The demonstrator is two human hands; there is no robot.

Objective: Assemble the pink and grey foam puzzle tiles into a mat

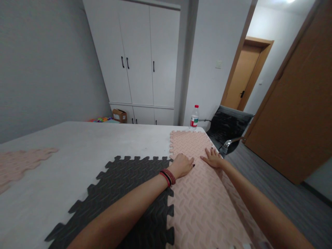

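Note:
My left hand (pixel 182 164) presses down on the pink foam mat (pixel 199 204), close to its left edge. Its fingers are folded in, with dark nails showing and nothing visible in them. My right hand (pixel 213 159) rests on the pink mat's right side, fingers spread and flat. A black foam mat (pixel 135 176) with jigsaw edges lies left of the pink one, under my left forearm. Their edges meet near my left wrist; nearer me the black teeth lie over the pink surface. The pink mat's right side hangs past the table edge, partly behind my right arm.
Another pink foam mat (pixel 23 162) lies on the white table (pixel 103 138) at far left. A plastic bottle (pixel 194 118) with a red cap stands at the far right corner. Beyond the right edge is a black chair (pixel 229 124). A cardboard box (pixel 119 115) sits near the white cabinet (pixel 137 52).

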